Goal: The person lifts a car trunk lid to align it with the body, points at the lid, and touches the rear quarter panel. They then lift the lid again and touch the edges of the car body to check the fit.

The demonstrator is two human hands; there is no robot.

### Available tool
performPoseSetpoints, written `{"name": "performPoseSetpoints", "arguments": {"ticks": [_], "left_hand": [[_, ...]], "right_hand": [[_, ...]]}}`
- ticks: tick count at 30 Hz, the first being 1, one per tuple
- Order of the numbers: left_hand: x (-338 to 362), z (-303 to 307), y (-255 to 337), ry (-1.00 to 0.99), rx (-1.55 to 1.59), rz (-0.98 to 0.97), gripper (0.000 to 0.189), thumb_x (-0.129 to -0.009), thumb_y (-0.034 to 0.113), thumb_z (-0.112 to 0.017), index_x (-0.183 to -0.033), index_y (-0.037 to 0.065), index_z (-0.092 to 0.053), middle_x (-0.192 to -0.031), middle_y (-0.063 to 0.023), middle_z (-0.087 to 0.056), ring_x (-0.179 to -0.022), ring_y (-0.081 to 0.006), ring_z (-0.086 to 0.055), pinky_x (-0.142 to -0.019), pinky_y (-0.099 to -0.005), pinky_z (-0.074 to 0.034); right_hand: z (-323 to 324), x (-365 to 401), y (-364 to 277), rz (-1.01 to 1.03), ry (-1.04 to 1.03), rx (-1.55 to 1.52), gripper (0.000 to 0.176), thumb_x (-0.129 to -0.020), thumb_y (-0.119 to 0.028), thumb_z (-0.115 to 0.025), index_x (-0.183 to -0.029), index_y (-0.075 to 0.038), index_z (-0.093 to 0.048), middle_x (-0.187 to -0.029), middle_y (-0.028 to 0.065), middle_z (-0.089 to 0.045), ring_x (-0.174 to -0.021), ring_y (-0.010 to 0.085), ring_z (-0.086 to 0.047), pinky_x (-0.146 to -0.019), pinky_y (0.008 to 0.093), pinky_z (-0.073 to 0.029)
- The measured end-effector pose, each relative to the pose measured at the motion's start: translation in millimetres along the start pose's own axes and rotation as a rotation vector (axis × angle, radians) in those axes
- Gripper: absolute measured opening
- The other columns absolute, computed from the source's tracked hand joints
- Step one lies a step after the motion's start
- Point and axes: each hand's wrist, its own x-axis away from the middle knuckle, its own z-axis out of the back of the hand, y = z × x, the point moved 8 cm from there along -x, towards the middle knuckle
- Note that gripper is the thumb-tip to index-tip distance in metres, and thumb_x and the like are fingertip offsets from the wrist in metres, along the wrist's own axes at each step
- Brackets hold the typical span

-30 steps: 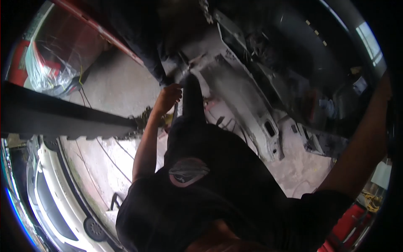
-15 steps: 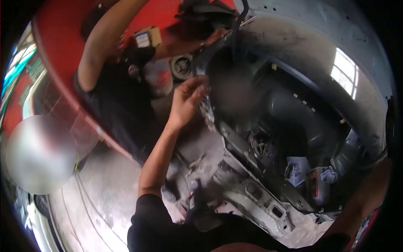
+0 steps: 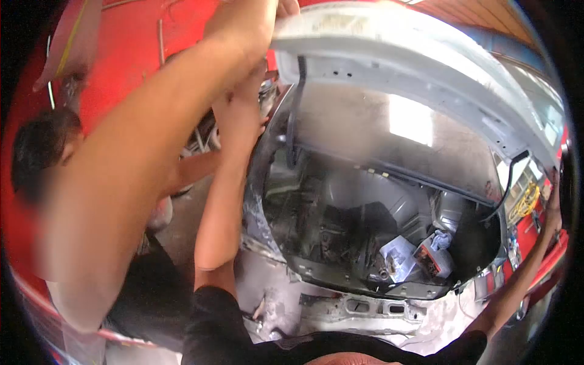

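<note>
The raised grey trunk lid (image 3: 389, 58) of a car spans the upper part of the head view. My left hand (image 3: 239, 112) is lifted beside the lid's left end, partly covered by a co-worker's raised forearm (image 3: 176, 103); its fingers are hidden. At the far right edge, my right hand (image 3: 552, 204) is up by the lid's right end, small and dark, so its grip does not show. The co-worker's hand (image 3: 288, 7) is at the lid's upper left corner.
Below the lid lies the open trunk (image 3: 328, 243), holding a paper-covered item (image 3: 398, 258) and a box with a crumpled cloth (image 3: 433, 258). A bare metal rear panel (image 3: 365, 310) is in front. Black struts (image 3: 298, 115) flank the opening. A yellow coiled hose (image 3: 526, 201) hangs at right.
My view has tilted up, showing more of the lid. My left hand has risen from beside the trunk's left edge, and my right hand has come into view. The co-worker's arm now crosses closer to me.
</note>
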Motion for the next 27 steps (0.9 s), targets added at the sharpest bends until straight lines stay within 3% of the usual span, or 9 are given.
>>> {"name": "performPoseSetpoints", "arguments": {"ticks": [2,4,8,10,14,16,18,24,27], "left_hand": [[-38,-23,40,-0.293,-0.283,0.276,0.029,-0.097,0.033,-0.057,-0.11,0.009,-0.069,-0.105,-0.007,-0.072,-0.096,-0.0176,-0.068,-0.083,-0.0319,-0.051],[-36,-24,54,-0.355,-0.585,0.075,0.036,-0.094,0.041,-0.048,-0.1,0.011,-0.068,-0.112,-0.0083,-0.073,-0.102,-0.0275,-0.067,-0.091,-0.0372,-0.047],[-1,-6,56,-0.282,-0.384,0.323,0.037,-0.095,0.037,-0.048,-0.103,0.009,-0.071,-0.115,-0.0094,-0.071,-0.108,-0.0225,-0.063,-0.096,-0.0343,-0.043],[6,4,39,-0.377,-0.099,0.523,0.037,-0.085,0.041,-0.064,-0.101,0.009,-0.071,-0.119,-0.0111,-0.065,-0.112,-0.0155,-0.057,-0.097,-0.0284,-0.042],[17,41,72,-0.648,-0.052,0.341,0.037,-0.095,0.031,-0.058,-0.117,0.003,-0.065,-0.129,-0.0137,-0.062,-0.122,-0.018,-0.058,-0.11,-0.0332,-0.039],[32,41,22,-0.622,-0.001,0.286,0.04,-0.097,0.027,-0.056,-0.126,0.0,-0.061,-0.133,-0.0132,-0.062,-0.131,-0.021,-0.055,-0.117,-0.0359,-0.035],[49,43,-18,0.132,0.067,-0.382,0.044,-0.096,0.021,-0.062,-0.134,-0.001,-0.056,-0.141,-0.0145,-0.057,-0.139,-0.0244,-0.048,-0.12,-0.0392,-0.03],[78,37,-9,0.178,0.476,-0.292,0.073,-0.093,0.01,-0.068,-0.155,-0.003,-0.03,-0.16,-0.0201,-0.036,-0.148,-0.0299,-0.036,-0.123,-0.0436,-0.024],[92,40,-14,0.156,0.437,-0.279,0.078,-0.095,0.011,-0.066,-0.159,-0.004,-0.022,-0.164,-0.0201,-0.03,-0.15,-0.0314,-0.033,-0.124,-0.0439,-0.022]], "right_hand": [[2,20,-13,0.053,0.089,-0.089,0.036,-0.102,-0.017,-0.059,-0.133,-0.002,-0.066,-0.121,0.0131,-0.072,-0.112,0.0206,-0.067,-0.097,0.0332,-0.052],[15,36,-60,0.126,0.056,0.003,0.036,-0.099,-0.016,-0.06,-0.131,0.0,-0.066,-0.126,0.0141,-0.07,-0.117,0.0242,-0.065,-0.1,0.0387,-0.051],[33,73,-106,0.228,0.018,0.221,0.047,-0.1,-0.036,-0.062,-0.13,0.0,-0.067,-0.129,0.0146,-0.069,-0.127,0.0303,-0.06,-0.107,0.0425,-0.046],[35,80,-120,0.177,-0.014,0.187,0.051,-0.1,-0.041,-0.061,-0.13,0.0,-0.067,-0.13,0.0155,-0.068,-0.128,0.0306,-0.059,-0.109,0.0438,-0.044],[37,90,-134,0.127,-0.052,0.199,0.052,-0.1,-0.04,-0.061,-0.132,0.0,-0.066,-0.133,0.016,-0.066,-0.13,0.0301,-0.058,-0.11,0.0437,-0.044],[36,92,-147,0.061,-0.055,0.144,0.053,-0.1,-0.04,-0.06,-0.135,0.0,-0.064,-0.137,0.0159,-0.064,-0.132,0.0298,-0.056,-0.112,0.0437,-0.043],[35,94,-153,0.078,-0.075,0.134,0.054,-0.1,-0.042,-0.06,-0.135,0.0,-0.064,-0.137,0.0158,-0.064,-0.133,0.0299,-0.056,-0.113,0.0442,-0.042],[36,87,-142,0.052,-0.117,0.128,0.059,-0.1,-0.049,-0.058,-0.134,0.0,-0.065,-0.136,0.0155,-0.065,-0.132,0.0311,-0.056,-0.113,0.0449,-0.041],[35,85,-148,0.01,-0.077,0.093,0.059,-0.102,-0.049,-0.056,-0.132,0.001,-0.065,-0.134,0.0162,-0.066,-0.129,0.03,-0.058,-0.111,0.0439,-0.043]]}}
